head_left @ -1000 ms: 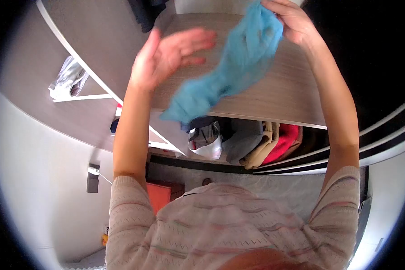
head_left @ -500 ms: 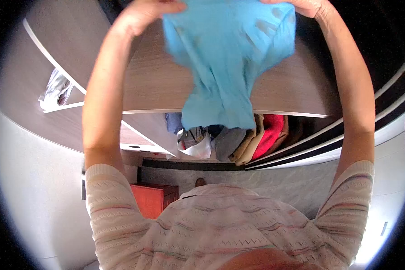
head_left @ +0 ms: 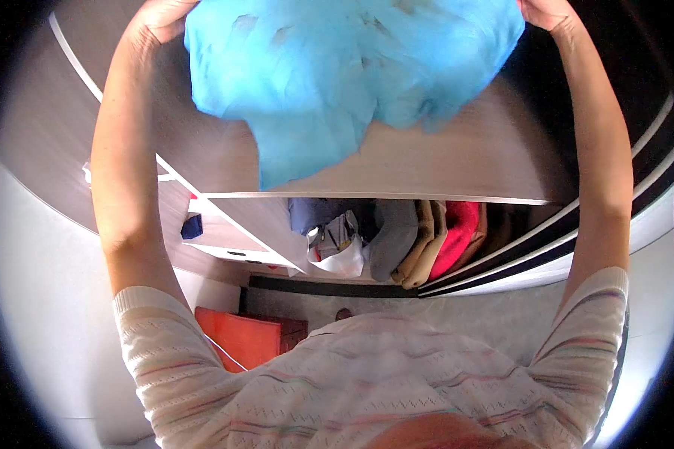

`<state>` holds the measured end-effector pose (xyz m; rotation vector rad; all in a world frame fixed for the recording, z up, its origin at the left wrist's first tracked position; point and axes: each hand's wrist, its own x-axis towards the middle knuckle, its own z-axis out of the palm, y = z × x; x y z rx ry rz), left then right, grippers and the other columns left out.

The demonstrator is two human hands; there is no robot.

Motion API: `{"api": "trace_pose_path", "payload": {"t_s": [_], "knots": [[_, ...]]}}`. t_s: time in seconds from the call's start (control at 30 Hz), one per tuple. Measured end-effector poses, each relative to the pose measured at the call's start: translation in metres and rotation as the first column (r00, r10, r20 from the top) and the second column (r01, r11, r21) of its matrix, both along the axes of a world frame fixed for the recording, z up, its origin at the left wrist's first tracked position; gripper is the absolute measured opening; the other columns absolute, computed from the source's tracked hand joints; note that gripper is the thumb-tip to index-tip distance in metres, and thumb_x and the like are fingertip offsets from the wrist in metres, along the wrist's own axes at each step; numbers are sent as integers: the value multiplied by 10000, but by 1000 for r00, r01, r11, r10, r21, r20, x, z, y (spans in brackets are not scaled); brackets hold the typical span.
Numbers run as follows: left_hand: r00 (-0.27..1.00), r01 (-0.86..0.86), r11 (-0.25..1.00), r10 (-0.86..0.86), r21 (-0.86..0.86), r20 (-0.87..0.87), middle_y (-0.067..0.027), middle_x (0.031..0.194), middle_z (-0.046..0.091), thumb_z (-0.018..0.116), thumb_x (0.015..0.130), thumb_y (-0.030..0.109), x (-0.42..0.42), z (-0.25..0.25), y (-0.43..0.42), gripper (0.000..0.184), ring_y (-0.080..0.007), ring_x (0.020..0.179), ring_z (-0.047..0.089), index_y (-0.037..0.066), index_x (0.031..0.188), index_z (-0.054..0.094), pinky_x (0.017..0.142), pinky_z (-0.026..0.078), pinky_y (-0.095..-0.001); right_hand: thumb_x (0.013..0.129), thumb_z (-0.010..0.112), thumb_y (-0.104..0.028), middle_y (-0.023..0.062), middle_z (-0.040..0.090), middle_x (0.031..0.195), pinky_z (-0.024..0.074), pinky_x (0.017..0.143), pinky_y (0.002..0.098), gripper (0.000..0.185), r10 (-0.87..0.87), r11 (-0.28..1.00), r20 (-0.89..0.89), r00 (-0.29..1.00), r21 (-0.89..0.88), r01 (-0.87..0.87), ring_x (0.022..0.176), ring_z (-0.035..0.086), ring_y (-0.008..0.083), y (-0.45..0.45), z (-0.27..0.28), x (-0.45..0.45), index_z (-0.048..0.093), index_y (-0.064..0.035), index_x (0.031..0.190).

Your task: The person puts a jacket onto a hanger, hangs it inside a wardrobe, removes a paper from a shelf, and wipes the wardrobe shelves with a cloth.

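Observation:
A bright blue garment (head_left: pixel 329 82) with some dark marks hangs spread wide between my raised hands, above a wood-grain shelf (head_left: pixel 457 168). My left hand (head_left: pixel 165 19) is closed on its upper left edge, at the top of the view. My right hand (head_left: pixel 547 13) grips the upper right corner. Parts of both hands' fingers are hidden by the cloth or cut off by the frame. The garment's lower edge is uneven, lowest left of the middle.
Below the shelf hang a grey garment (head_left: pixel 393 239), a tan one (head_left: pixel 425 247) and a red one (head_left: pixel 457 236), beside a white bag (head_left: pixel 341 254). A red-orange box (head_left: pixel 240 337) stands on the floor at lower left. Striped dark panels (head_left: pixel 614 217) curve along the right.
The blue garment went from bunched in my right hand to held by both hands, then stretched wider and raised. My left hand closed on it, and my hands moved apart.

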<state>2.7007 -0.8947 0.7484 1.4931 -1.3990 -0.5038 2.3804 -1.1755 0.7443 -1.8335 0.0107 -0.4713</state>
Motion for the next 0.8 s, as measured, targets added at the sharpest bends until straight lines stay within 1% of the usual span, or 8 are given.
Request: {"api": "trace_pose_path", "payload": {"t_s": [0.13,0.27,0.3,0.4,0.5,0.6,0.63,0.8], "knots": [[948,33,985,-85,-171,-308,-147,856,623,596,798,62,-11,-17,-17,195,-216,743,615,-94,915,597,681,517,-298,820,618,-146,110,638,898,498,772,317,195,-160,947,-73,984,271,174,816,616,187,-4,-9,28,613,36,891],[706,59,992,-120,-111,-698,-181,833,612,487,852,42,-45,-41,-60,213,-244,767,610,-138,945,553,723,523,-361,836,593,-159,113,628,855,523,673,352,234,-371,865,-57,927,342,367,802,614,215,-38,-24,74,595,51,940],[676,-4,997,-56,-80,-734,-171,829,607,465,870,55,-56,-45,-70,223,-251,758,606,-132,960,548,719,521,-357,863,546,-165,121,617,817,524,608,335,235,-170,890,-180,969,395,229,739,611,214,-50,-27,94,582,56,935],[713,-29,993,-57,-111,-698,-143,838,597,471,889,117,-75,-68,-98,227,-234,731,596,-69,986,559,662,518,-346,872,530,-206,111,610,849,515,611,297,256,-349,936,-80,934,13,351,708,603,189,95,-29,87,564,37,949],[700,-12,999,-27,-50,-714,-135,856,604,490,885,160,-103,-64,-88,246,-234,733,599,-41,1005,562,648,523,-345,861,547,-250,101,597,924,508,629,283,330,-162,869,-280,946,-494,2,749,599,168,124,-28,85,536,22,1048],[678,377,916,-374,-137,-632,-134,881,610,507,883,219,-75,-73,-93,303,-241,759,608,-42,1029,555,689,523,-351,839,577,-284,89,599,936,505,651,271,415,30,880,-384,923,-427,-206,757,598,160,115,-29,73,519,6,1131],[651,293,947,-301,-135,-697,-136,906,621,517,879,214,-78,-73,-95,307,-248,774,616,-44,1040,559,704,524,-348,845,578,-254,78,612,876,504,636,256,399,29,864,-305,952,-471,-177,731,598,149,126,-25,57,537,4,1147],[695,438,880,-460,-182,-552,-136,897,638,536,855,98,-80,-44,-86,224,-213,773,625,-63,1003,579,720,519,-312,854,576,-165,41,622,780,500,608,237,318,14,925,-121,993,-375,-59,708,596,133,89,-19,60,566,-37,1145]]}}
